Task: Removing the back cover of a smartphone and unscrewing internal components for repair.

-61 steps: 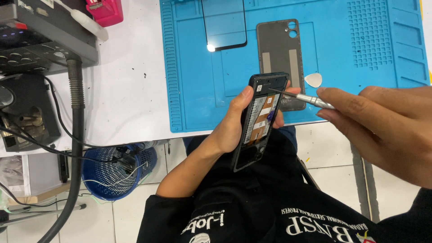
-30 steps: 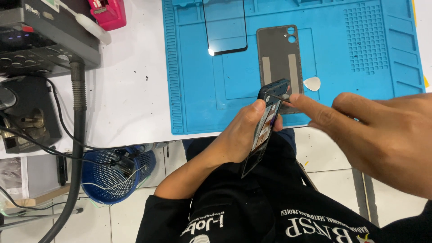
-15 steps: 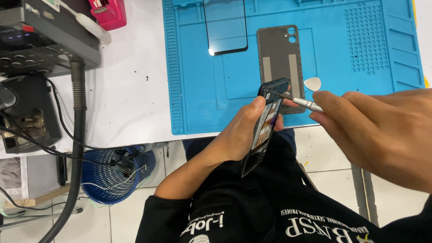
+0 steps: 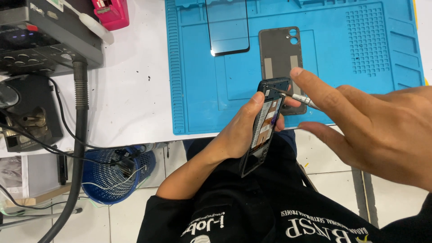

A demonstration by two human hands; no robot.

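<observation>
Left hand (image 4: 236, 135) grasps the opened phone (image 4: 263, 126); right hand (image 4: 373, 128), clenched on the screwdriver (image 4: 294, 96), has returned its tip to the phone's top corner

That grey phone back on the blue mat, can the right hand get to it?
Probably yes: the grey back cover lies uncovered just beyond the right hand, though that hand holds a screwdriver.

Left hand (image 4: 234, 135) gripping opened phone (image 4: 263, 128); right hand (image 4: 382, 130) applying screwdriver (image 4: 297, 97), blue mat (image 4: 198, 90) behind
</observation>
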